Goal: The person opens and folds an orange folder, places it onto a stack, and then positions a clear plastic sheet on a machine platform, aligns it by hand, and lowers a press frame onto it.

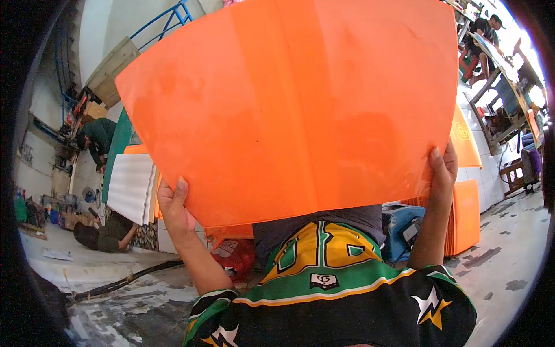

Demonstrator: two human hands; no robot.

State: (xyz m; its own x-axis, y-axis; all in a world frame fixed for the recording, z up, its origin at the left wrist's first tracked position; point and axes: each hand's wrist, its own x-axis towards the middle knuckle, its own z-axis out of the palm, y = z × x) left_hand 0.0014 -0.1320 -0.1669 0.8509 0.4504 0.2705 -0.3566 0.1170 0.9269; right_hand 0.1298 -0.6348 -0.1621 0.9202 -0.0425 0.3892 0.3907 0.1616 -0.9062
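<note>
A large orange plastic sheet (358, 110) with a fold line down its middle fills most of the view, raised in front of my body. My left hand (176, 205) grips its lower left edge, thumb on the near face and fingers behind. On the other side my right hand (443, 168) pinches the lower right edge the same way. Faint smudges and one small dark speck show on the sheet's surface. Whatever lies directly behind it is hidden.
White sheets (130, 188) are stacked at the left. Orange sheets (462, 220) stand in a stack at the right, near a blue machine or case (402, 228). A red bag (233, 258) lies by my lap. People work at the far left and upper right; a black cable (127, 280) crosses the floor.
</note>
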